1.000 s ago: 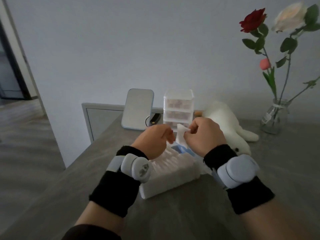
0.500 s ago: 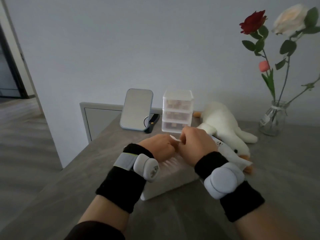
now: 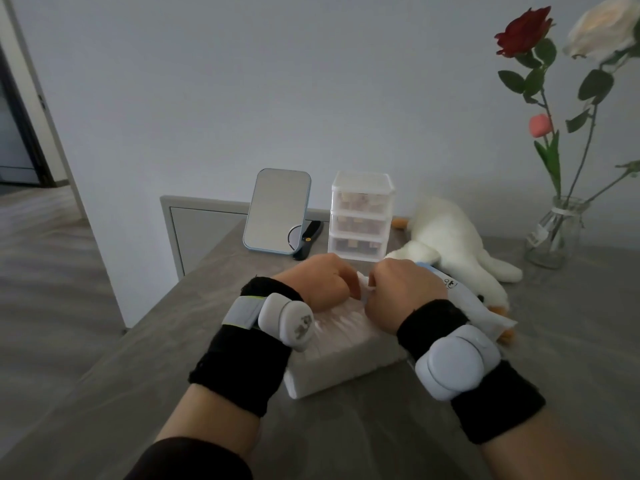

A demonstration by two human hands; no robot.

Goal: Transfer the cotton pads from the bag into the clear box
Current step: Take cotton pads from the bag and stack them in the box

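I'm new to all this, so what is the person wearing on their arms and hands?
The left hand and right hand are bare. Each wrist has a black band with a pale rounded pod; the left adds a grey strap and dark sleeve.

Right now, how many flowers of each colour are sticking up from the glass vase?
red flower: 1
white flower: 1
pink bud: 1
Total: 3
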